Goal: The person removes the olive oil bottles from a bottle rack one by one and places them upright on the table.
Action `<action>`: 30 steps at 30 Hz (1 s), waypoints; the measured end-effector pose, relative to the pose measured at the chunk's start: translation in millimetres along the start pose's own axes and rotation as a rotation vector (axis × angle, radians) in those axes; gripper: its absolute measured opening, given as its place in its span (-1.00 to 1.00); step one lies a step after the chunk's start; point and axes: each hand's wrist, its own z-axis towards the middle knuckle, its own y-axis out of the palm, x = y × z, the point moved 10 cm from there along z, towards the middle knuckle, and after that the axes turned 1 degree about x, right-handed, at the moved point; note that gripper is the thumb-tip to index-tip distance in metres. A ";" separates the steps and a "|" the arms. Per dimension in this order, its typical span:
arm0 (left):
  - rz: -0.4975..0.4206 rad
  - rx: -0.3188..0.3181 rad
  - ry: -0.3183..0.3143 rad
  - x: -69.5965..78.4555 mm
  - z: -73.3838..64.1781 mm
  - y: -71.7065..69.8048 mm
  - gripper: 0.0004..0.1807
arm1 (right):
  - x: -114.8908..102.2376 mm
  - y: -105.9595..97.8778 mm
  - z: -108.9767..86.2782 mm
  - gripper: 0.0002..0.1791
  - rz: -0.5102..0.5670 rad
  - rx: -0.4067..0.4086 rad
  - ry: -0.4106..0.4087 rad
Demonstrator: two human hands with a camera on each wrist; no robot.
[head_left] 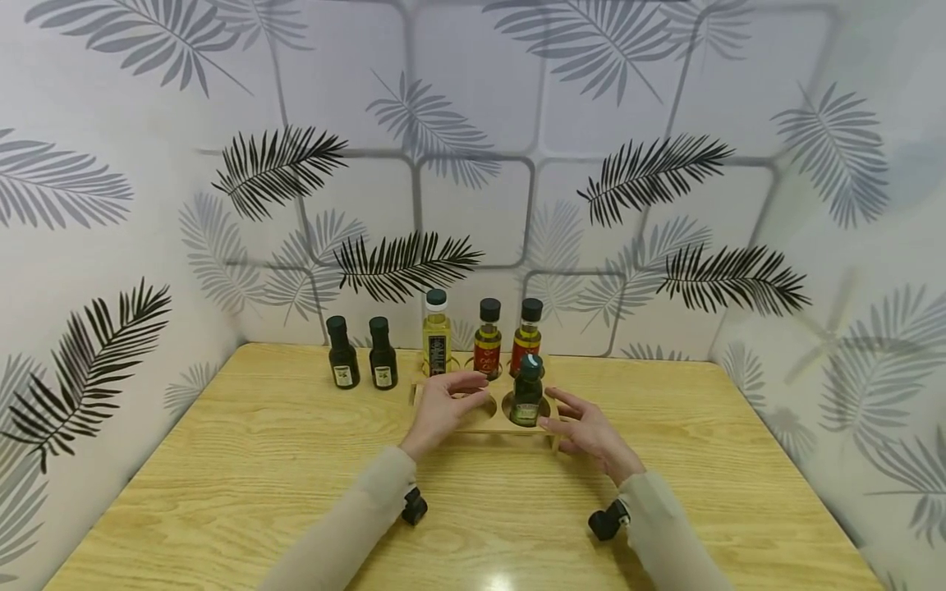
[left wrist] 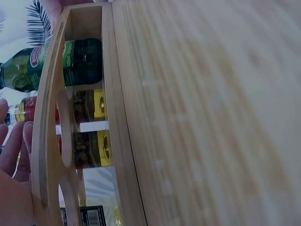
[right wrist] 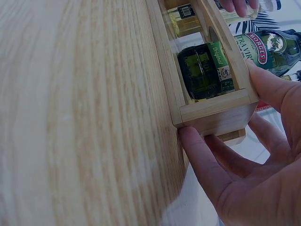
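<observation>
A two-tier wooden bottle rack [head_left: 480, 425] stands on the table. In its front right hole sits a green Borges olive oil bottle [head_left: 528, 394], whose base shows inside the rack in the right wrist view. My right hand [head_left: 591, 431] holds the rack's right end, thumb at the top board and fingertips [right wrist: 190, 136] at the lower corner. Over the front left of the rack reaches my left hand [head_left: 442, 410], its fingers [left wrist: 14, 150] extended above the top board with nothing held. The back row bears a pale oil bottle [head_left: 437, 341] and two red-labelled oil bottles [head_left: 487, 349].
Two small dark bottles [head_left: 343, 361] with black caps stand on the table left of the rack. Behind the wooden table [head_left: 259, 460] rises a wall [head_left: 473, 205] with a leaf pattern.
</observation>
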 end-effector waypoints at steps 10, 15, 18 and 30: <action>-0.048 -0.056 -0.051 -2.8 0.4 26.9 -0.59 | 6.4 1.0 1.7 -0.22 0.000 0.012 0.031; -0.053 -0.062 -0.059 -2.3 0.6 35.5 -0.53 | 4.6 2.8 0.1 -0.24 0.006 0.006 0.021; -0.055 -0.068 -0.086 -2.5 1.4 41.1 -0.51 | 3.8 3.7 0.7 -0.25 0.020 -0.006 0.019; 0.002 -0.095 -0.095 1.0 4.6 56.7 -0.43 | 2.7 0.4 2.2 -0.27 -0.001 0.013 0.021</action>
